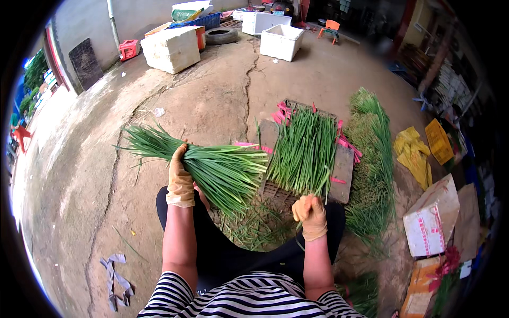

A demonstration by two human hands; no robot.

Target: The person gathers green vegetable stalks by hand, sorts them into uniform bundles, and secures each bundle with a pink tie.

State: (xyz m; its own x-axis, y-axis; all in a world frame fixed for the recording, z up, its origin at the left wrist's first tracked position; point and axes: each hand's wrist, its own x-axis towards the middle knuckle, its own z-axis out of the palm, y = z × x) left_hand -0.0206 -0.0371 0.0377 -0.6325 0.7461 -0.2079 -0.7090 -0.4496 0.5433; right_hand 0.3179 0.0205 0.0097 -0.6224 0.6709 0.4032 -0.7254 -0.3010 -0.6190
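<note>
My left hand (pixel 180 179), in a tan glove, grips a thick bunch of green garlic chives (pixel 228 169) around its middle. The pale cut ends fan out to the right, and the leaf tips point left. My gloved right hand (pixel 310 216) is curled closed at the near edge of a chive pile (pixel 304 153). A thin green stalk shows above and below that fist. Beneath the pile are boards (pixel 342 173) on a dark plastic crate (pixel 276 193), with pink ties (pixel 283 113) around the edges.
A long heap of chives (pixel 368 167) lies right of the crate. Loose trimmings (pixel 256 226) cover the ground between my legs. Foam boxes (pixel 280 41) and a tire (pixel 221 35) stand farther off. Cardboard (pixel 431 218) and a yellow bag (pixel 413 153) are at right, a grey strip (pixel 115 278) at lower left.
</note>
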